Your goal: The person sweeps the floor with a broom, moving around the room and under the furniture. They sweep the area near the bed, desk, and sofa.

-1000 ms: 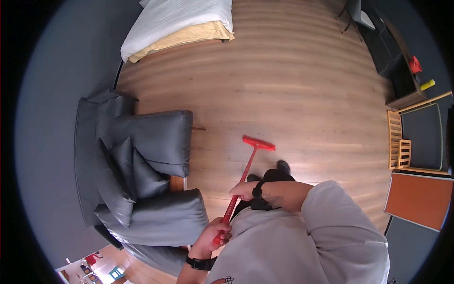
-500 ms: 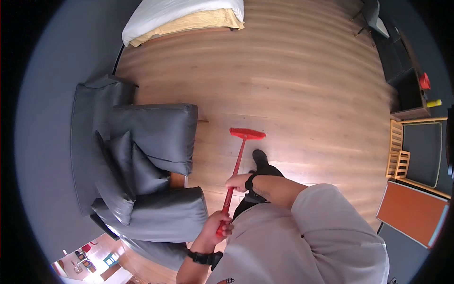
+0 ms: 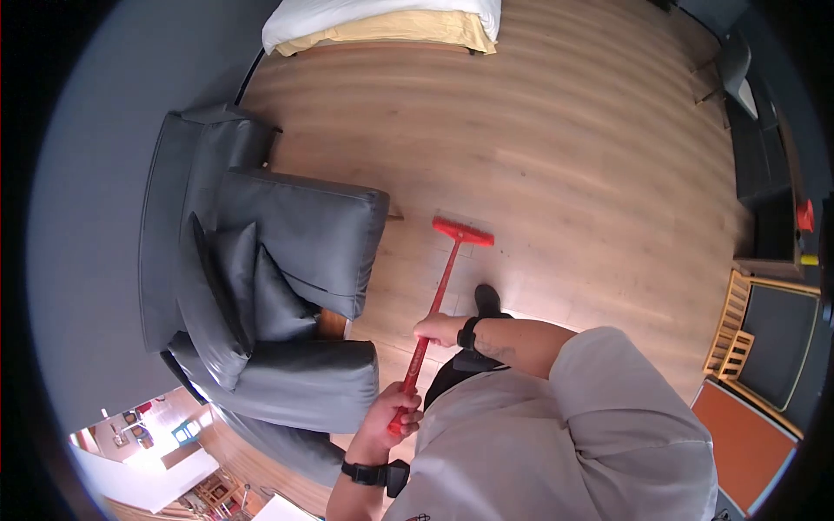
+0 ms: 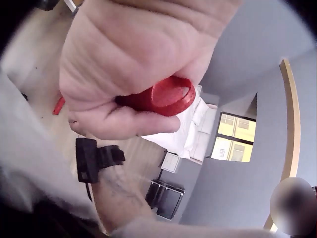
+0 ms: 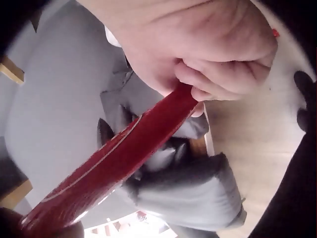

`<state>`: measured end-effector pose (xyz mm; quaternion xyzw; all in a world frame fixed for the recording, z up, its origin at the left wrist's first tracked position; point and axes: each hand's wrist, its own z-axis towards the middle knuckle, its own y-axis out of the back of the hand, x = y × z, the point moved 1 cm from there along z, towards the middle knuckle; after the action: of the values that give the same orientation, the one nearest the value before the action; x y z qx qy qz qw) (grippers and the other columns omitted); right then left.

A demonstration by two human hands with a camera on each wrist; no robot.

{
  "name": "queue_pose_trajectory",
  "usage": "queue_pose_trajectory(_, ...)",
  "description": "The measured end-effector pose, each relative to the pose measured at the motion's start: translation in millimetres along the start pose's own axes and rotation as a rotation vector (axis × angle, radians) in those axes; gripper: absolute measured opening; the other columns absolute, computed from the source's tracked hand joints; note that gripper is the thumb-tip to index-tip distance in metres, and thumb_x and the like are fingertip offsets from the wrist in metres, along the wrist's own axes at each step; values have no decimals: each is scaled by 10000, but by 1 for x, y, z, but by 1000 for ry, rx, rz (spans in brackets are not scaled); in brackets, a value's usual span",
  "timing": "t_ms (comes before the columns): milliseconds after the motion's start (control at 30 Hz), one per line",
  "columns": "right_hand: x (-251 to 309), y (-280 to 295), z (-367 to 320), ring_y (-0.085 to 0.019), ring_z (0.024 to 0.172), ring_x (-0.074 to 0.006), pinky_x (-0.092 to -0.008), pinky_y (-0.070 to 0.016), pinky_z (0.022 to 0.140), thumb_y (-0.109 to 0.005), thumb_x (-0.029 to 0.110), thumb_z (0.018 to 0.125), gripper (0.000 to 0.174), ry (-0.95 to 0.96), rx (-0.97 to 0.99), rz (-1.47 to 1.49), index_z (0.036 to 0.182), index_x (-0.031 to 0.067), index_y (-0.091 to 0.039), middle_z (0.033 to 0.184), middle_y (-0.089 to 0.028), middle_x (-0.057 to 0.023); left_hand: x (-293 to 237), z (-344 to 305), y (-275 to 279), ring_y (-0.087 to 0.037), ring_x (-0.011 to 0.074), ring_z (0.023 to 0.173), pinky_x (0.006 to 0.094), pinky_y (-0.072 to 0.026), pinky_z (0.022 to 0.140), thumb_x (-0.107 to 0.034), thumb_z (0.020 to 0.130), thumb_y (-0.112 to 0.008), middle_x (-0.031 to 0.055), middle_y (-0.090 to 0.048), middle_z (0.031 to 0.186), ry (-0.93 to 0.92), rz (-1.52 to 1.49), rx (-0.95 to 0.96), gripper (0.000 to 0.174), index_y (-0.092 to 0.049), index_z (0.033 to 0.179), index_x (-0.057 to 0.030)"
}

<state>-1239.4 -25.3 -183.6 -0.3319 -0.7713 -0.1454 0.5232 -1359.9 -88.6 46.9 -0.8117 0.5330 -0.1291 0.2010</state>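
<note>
A red broom (image 3: pixel 463 232) slants away from my body, its bristled head on the wooden floor ahead of my foot. My left hand (image 3: pixel 388 418) grips the top end of its handle, close to my shirt. Farther down, my right hand (image 3: pixel 441 329) holds the same handle with curled fingers. In the left wrist view, the hollow handle end (image 4: pixel 173 96) pokes out of my left fist (image 4: pixel 133 59). The right wrist view has the thick red handle (image 5: pixel 119 153) running out of my right hand (image 5: pixel 213 54) toward the lower left.
A dark grey sofa (image 3: pixel 295 382) with cushions stands on the left, close to the handle. A bed (image 3: pixel 391 30) is at the far end. Along the right are a dark cabinet (image 3: pixel 764 174), a chair (image 3: pixel 734 69), a wooden rack (image 3: pixel 730 330) and an orange board (image 3: pixel 743 443).
The broom head swung left, then shifted a little farther forward along the floor. Both hands keep their grip on the handle. The sofa and bed have shifted in view as the person turned and stepped.
</note>
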Motion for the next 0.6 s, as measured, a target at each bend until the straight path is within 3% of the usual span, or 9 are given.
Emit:
queue_pose_trajectory(100,-30,29,24,-547,560,-282,-383,-409,482,-585,68,586,70,-52,-118,80,647,69,-549,580,-536,-109,-7,36,-6,-369,83,410,205,-281,321,13,701,-491,-5,-383,553,-32,0,-7,185,-384,812,-89)
queue_pose_trajectory(200,6,72,24,-581,602,-289,-402,-440,512,-636,85,527,80,-514,-214,17,574,83,-571,609,-572,-114,-17,72,-7,-363,84,405,203,-274,322,21,700,-481,-4,-386,549,-42,-69,-8,193,-387,820,-96)
queue_pose_trajectory(233,-6,71,33,-581,602,-289,-402,-440,512,-636,85,527,80,-515,-205,14,574,83,-571,609,-572,-114,-18,79,-5,-359,85,403,202,-271,322,24,701,-476,-3,-389,548,-30,-138,22,193,-391,821,-100)
queue_pose_trajectory(300,-11,73,42,-590,608,-285,-404,-442,508,-627,71,537,67,-181,-150,-172,577,91,-578,608,-577,-117,-19,75,-4,-359,87,401,202,-273,324,21,704,-475,-1,-393,550,-4,-187,17,187,-398,824,-100)
queue_pose_trajectory(333,-17,67,39,-581,597,-302,-412,-441,512,-626,73,547,65,-126,-148,-179,578,87,-571,595,-563,-128,-20,72,-4,-358,88,398,201,-275,326,19,708,-474,1,-397,551,29,-228,15,182,-405,828,-100)
queue_pose_trajectory(400,-28,43,37,-545,555,-329,-413,-422,503,-604,63,565,48,334,-67,28,585,84,-567,590,-550,-142,-15,59,7,-360,82,401,192,-282,336,5,721,-467,1,-406,556,87,-307,-12,155,-424,833,-95)
queue_pose_trajectory(467,-18,24,33,-500,494,-298,-387,-380,452,-564,81,607,56,-270,165,73,577,42,-539,533,-503,-142,-6,40,13,-362,80,401,189,-282,333,2,723,-464,1,-401,553,119,-339,-54,144,-424,822,-94)
queue_pose_trajectory(533,-8,2,25,-455,450,-225,-360,-317,398,-534,130,640,150,-140,183,31,557,6,-513,496,-465,-110,6,18,18,-362,80,399,189,-287,331,2,722,-467,1,-397,554,97,-356,-32,151,-416,829,-91)
queue_pose_trajectory(600,-51,-34,44,-437,437,-179,-347,-284,375,-529,180,655,215,-83,156,128,545,-3,-507,494,-449,-89,13,3,15,-362,81,397,190,-293,330,2,722,-470,2,-393,554,78,-368,-4,159,-408,837,-88)
